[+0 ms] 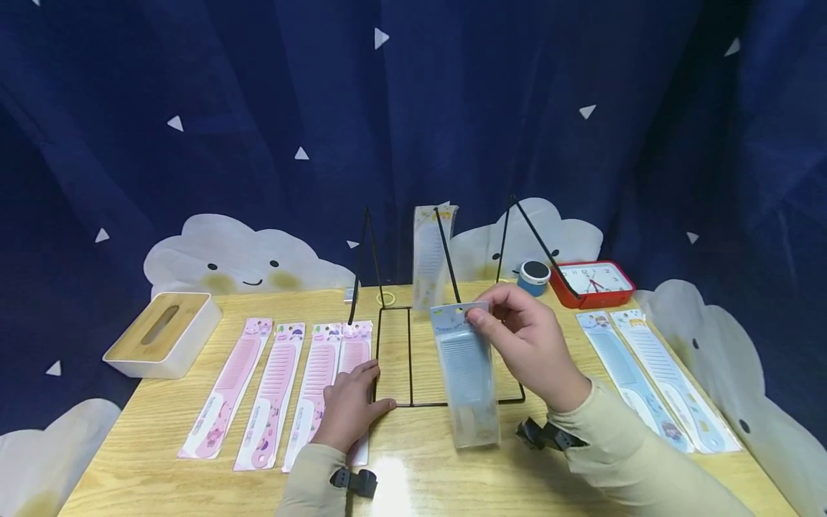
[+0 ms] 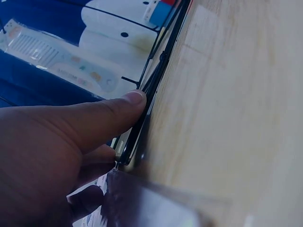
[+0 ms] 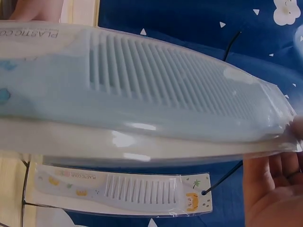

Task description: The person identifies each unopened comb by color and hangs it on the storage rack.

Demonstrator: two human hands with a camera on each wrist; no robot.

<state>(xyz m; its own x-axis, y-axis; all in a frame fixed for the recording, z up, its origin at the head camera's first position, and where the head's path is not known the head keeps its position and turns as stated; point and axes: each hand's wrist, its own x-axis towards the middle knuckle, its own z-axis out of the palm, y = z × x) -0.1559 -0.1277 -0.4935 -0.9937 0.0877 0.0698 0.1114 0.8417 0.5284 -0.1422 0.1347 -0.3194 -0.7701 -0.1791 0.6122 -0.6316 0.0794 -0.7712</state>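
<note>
My right hand (image 1: 533, 341) pinches the top corner of a packaged blue comb (image 1: 466, 366), which hangs upright in front of a black wire display rack (image 1: 410, 359). A hook prong reaches down behind the pack's top edge. Low at the rack's front left corner, my left hand (image 1: 352, 402) holds the base, its thumb (image 2: 135, 98) on the wire. Another packaged comb (image 1: 428, 251), pale with yellow pictures, hangs on the rack's middle hook. In the right wrist view, the blue comb's clear wrapper fills the foreground, with that hanging comb (image 3: 142, 191) beyond it.
Several packaged pink combs (image 1: 271, 402) lie left of the rack, one partly under my left hand. To the right lie a blue comb (image 1: 623, 366) and a pale comb (image 1: 675, 380). A tissue box (image 1: 194, 345), blue speaker (image 1: 533, 278) and red clock (image 1: 597, 283) stand around.
</note>
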